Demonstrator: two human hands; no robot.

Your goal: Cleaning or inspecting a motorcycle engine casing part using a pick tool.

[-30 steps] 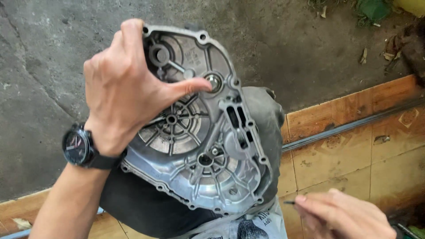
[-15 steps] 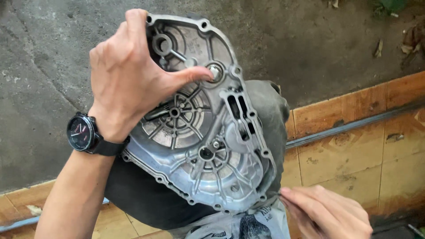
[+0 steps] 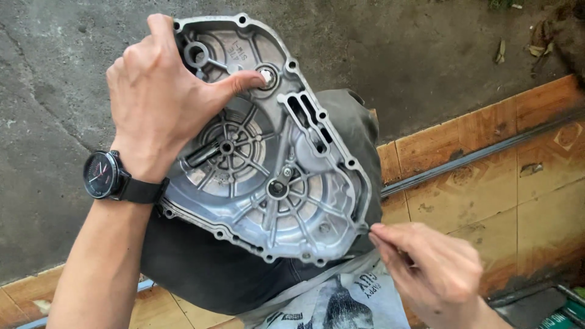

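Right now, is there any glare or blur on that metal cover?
Head view: even daylight, the metal cover sharp, with soft shine along its lower ribs, no harsh glare; left hand shades its upper left part; right hand fingertips look slightly soft.

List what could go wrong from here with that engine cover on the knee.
1. The engine cover is steadied only by the left hand, balanced on a bent knee; it may slip and fall to the concrete ground.
2. The right hand pinches at the cover's lower rim, where the edge might nick its fingertips.
3. The wristwatch sits close to the rim and could get scratched.
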